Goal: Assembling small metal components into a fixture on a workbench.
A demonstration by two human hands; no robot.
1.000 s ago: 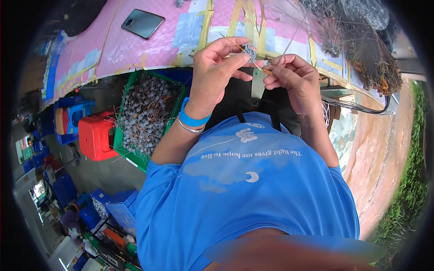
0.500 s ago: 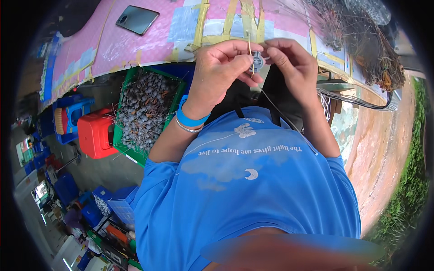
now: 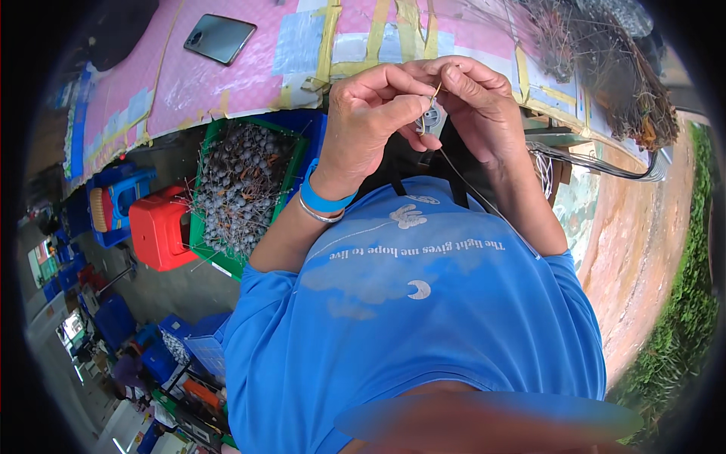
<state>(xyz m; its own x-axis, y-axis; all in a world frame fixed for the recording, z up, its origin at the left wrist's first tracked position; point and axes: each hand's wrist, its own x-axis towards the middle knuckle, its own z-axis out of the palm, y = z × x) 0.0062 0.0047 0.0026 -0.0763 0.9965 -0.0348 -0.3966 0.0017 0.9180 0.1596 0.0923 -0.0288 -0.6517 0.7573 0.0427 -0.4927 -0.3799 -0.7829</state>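
Pink taped tabletop (image 3: 227,83) behind. Both hands raised closer together than a second ago: left hand (image 3: 374,121) pinching small grey round part (image 3: 431,119), right hand (image 3: 480,110) pinching thin wire (image 3: 484,200) at it; threading seems underway. Green crate (image 3: 208,227) of dark pieces below, phone (image 3: 220,38) on table.

**What we cannot make out**

Between our left hand (image 3: 370,125) and right hand (image 3: 476,113), fingers cover most of the small grey part (image 3: 431,119). The thin wire (image 3: 484,200) vanishes behind our right arm. The far-right wire bundle (image 3: 605,83) blurs at the rim.
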